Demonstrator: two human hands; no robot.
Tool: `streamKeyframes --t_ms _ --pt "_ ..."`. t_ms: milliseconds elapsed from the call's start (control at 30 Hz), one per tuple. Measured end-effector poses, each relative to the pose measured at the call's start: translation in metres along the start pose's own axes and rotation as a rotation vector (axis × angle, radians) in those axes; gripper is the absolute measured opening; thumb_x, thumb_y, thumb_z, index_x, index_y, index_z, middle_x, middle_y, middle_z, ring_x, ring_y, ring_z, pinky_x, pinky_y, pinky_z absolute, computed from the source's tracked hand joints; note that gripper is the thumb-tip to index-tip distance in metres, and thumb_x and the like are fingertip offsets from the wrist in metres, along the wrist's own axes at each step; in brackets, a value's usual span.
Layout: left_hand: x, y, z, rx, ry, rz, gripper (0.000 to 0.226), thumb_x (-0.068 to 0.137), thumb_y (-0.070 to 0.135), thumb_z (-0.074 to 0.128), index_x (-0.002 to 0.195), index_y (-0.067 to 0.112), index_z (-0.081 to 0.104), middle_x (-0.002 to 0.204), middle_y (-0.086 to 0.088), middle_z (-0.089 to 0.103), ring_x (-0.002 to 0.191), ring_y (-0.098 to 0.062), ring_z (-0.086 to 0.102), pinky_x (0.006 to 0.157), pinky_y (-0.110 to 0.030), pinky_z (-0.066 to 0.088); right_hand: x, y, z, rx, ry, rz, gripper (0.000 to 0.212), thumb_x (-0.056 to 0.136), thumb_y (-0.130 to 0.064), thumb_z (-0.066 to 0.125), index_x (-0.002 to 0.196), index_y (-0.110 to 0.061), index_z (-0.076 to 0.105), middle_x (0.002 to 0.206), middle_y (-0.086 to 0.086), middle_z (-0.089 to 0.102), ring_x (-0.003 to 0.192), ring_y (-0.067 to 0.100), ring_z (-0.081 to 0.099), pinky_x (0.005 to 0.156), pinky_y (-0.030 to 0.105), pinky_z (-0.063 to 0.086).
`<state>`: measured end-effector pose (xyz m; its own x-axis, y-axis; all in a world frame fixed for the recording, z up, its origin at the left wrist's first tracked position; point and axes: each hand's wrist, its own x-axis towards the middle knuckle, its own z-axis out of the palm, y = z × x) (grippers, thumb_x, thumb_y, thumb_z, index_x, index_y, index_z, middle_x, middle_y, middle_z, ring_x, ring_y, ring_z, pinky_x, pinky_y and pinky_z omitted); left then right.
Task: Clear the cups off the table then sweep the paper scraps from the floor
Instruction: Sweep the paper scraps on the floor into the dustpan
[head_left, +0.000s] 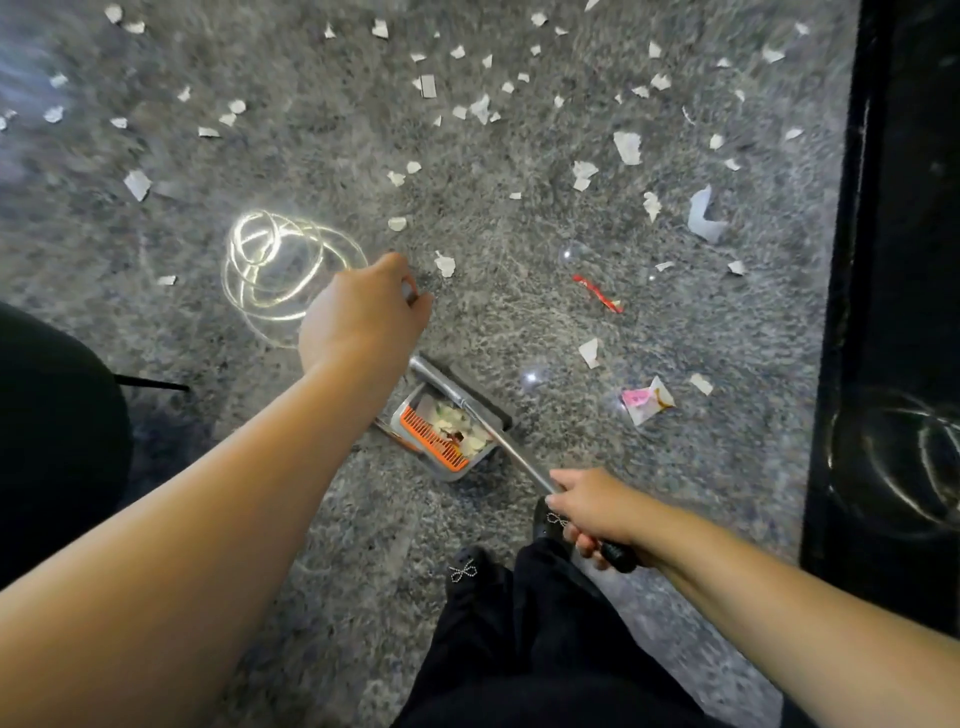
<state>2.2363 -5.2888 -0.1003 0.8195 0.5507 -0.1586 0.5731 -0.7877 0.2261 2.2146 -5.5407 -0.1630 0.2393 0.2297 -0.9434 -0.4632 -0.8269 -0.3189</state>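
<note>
Several torn white paper scraps (627, 147) lie scattered over the speckled grey floor, thickest toward the top. A grey dustpan (485, 402) with an orange comb (434, 439) stands on the floor in the middle and holds a heap of scraps (462, 431). Its long metal handle (519, 452) ends in a black grip, which my right hand (597, 506) grips. My left hand (363, 312) is above the pan, fingers curled round the top of a thin grey handle (409, 291) that is mostly hidden beneath the hand. No cups are in view.
A red wrapper (597, 293) and a pink-and-white wrapper (647, 400) lie right of the pan. Glossy black furniture (904, 260) runs down the right edge. A dark round seat (52, 441) stands at the left. My black shoes (467, 571) are below the pan.
</note>
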Motion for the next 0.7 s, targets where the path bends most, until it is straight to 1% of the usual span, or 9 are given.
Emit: streamKeyframes --t_ms 67,133,200,367,433,500,633,700 --pt "-0.009 -0.001 0.003 -0.028 -0.005 0.013 0.02 0.094 0.043 0.055 0.094 0.023 0.054 0.071 0.002 0.053 0.058 -0.021 0.052 0.044 -0.025 0.036 -0.011 0.006 0.007 0.079 0.017 -0.012 0.044 0.1 -0.017 0.039 0.144 -0.021 0.035 0.064 0.006 0.044 0.036 0.007 0.038 0.037 0.017 0.032" --pt "-0.014 -0.007 0.002 -0.078 -0.016 0.01 0.018 0.093 0.044 0.057 0.089 0.027 0.052 0.07 0.006 0.052 0.058 -0.017 0.049 0.046 -0.025 0.033 -0.019 0.012 0.009 0.2 0.026 0.002 0.049 0.1 -0.018 0.041 0.147 -0.027 0.032 0.065 0.004 0.044 0.035 0.005 0.036 0.036 0.015 0.03" --pt "-0.015 -0.015 -0.002 -0.112 -0.032 0.011 0.02 0.091 0.045 0.059 0.088 0.026 0.053 0.07 0.008 0.052 0.059 -0.014 0.048 0.046 -0.025 0.031 -0.026 0.017 0.012 0.267 0.034 0.005 0.049 0.1 -0.019 0.041 0.147 -0.029 0.031 0.065 0.004 0.044 0.034 0.004 0.034 0.035 0.014 0.029" --pt "-0.02 -0.022 -0.01 -0.101 -0.025 0.14 0.025 0.091 0.047 0.061 0.094 0.022 0.06 0.071 0.008 0.053 0.066 -0.022 0.054 0.048 -0.028 0.036 -0.037 0.034 0.009 0.3 0.14 -0.038 0.05 0.1 -0.019 0.044 0.148 -0.027 0.031 0.066 0.007 0.047 0.034 0.006 0.037 0.035 0.017 0.032" --pt "-0.017 -0.016 -0.01 -0.085 -0.011 0.199 0.023 0.091 0.044 0.061 0.093 0.021 0.06 0.067 0.01 0.051 0.065 -0.023 0.054 0.049 -0.029 0.041 -0.038 0.042 -0.001 0.345 0.192 -0.053 0.051 0.099 -0.018 0.045 0.147 -0.027 0.032 0.064 0.006 0.047 0.033 0.006 0.037 0.035 0.016 0.032" --pt "-0.009 -0.005 -0.01 -0.084 -0.007 0.223 0.023 0.089 0.049 0.06 0.089 0.026 0.058 0.067 0.006 0.054 0.065 -0.025 0.055 0.053 -0.032 0.046 -0.039 0.047 -0.014 0.386 0.234 -0.07 0.05 0.099 -0.019 0.045 0.147 -0.027 0.033 0.062 0.007 0.048 0.033 0.008 0.037 0.036 0.017 0.032" --pt "0.012 0.021 -0.007 -0.104 0.0 0.279 0.021 0.085 0.051 0.062 0.087 0.031 0.057 0.07 0.005 0.055 0.068 -0.026 0.055 0.057 -0.031 0.042 -0.031 0.05 -0.053 0.412 0.316 -0.091 0.039 0.099 -0.016 0.045 0.137 -0.021 0.045 0.06 0.007 0.046 0.032 0.009 0.037 0.037 0.017 0.031" --pt "0.027 0.037 -0.007 -0.093 -0.005 0.316 0.022 0.085 0.052 0.063 0.089 0.031 0.059 0.073 0.004 0.056 0.071 -0.026 0.054 0.057 -0.03 0.041 -0.024 0.048 -0.078 0.409 0.349 -0.098 0.036 0.099 -0.016 0.044 0.135 -0.019 0.046 0.061 0.008 0.044 0.032 0.009 0.036 0.037 0.016 0.031"
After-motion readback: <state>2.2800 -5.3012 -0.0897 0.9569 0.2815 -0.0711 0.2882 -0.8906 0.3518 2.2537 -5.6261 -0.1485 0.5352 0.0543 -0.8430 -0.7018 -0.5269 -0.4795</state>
